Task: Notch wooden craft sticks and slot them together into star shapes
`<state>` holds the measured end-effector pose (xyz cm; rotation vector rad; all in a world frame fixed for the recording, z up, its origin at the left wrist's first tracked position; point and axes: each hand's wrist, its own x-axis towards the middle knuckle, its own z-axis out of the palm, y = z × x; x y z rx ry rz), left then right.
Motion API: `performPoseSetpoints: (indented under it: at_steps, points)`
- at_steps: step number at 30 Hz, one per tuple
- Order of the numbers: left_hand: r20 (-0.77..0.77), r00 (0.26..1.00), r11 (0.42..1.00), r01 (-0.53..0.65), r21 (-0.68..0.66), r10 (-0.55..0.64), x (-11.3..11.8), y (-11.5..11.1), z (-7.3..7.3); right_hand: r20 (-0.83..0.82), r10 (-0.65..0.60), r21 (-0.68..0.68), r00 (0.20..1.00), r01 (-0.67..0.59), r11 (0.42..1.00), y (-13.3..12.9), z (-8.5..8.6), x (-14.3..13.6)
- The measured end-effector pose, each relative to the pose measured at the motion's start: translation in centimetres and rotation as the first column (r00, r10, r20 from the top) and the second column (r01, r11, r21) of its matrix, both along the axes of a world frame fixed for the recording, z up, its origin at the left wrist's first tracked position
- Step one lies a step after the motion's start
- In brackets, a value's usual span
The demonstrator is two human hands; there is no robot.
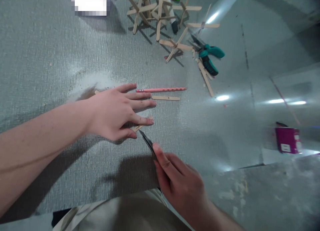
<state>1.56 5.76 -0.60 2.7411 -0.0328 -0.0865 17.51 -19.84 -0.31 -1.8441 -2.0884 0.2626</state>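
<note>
My left hand (117,111) lies flat on the grey table with its fingers spread. Its thumb and index finger press on a wooden craft stick (138,127), which is mostly hidden beneath the hand. In my right hand (181,182) is a craft knife (147,140) with a dark blade, its tip beside the stick near my left thumb. Past my left fingertips lie another craft stick (166,98) and a pink pencil (162,90). The end of one more wooden stick (96,92) shows behind the back of my left hand.
Several star-shaped assemblies of crossed craft sticks (159,19) stand at the back. Close to them are green-handled pliers (207,54), a marker (172,18) and loose sticks (206,78). Far right sits a purple package (287,139). The table's front edge is near my lap.
</note>
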Motion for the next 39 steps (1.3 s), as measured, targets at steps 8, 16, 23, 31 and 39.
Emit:
performPoseSetpoints:
  at_steps: [8,16,23,31,39]
  points:
    - [0.004,1.0,1.0,-0.002,-0.004,0.002,0.01,-0.07,-0.06,0.008,0.009,-0.019,1.0,-0.008,1.0,-0.05,0.08,-0.02]
    - [0.0,1.0,0.999,-0.016,-0.031,0.016,0.07,-0.15,0.01,0.039,0.005,-0.013,0.999,-0.005,1.0,0.24,0.32,-0.13]
    - [0.015,1.0,0.999,-0.01,-0.043,0.01,-0.01,-0.08,-0.03,0.038,0.001,-0.025,0.999,0.0,1.0,-0.09,0.25,-0.01]
    - [0.031,0.999,0.996,-0.038,-0.08,0.041,0.04,-0.15,0.09,0.038,0.009,-0.038,0.999,-0.008,0.999,-0.37,0.13,0.12]
    - [0.019,0.999,0.998,-0.028,-0.057,0.03,0.03,-0.28,0.11,0.042,0.009,-0.009,0.999,-0.009,1.0,0.22,0.28,-0.11]
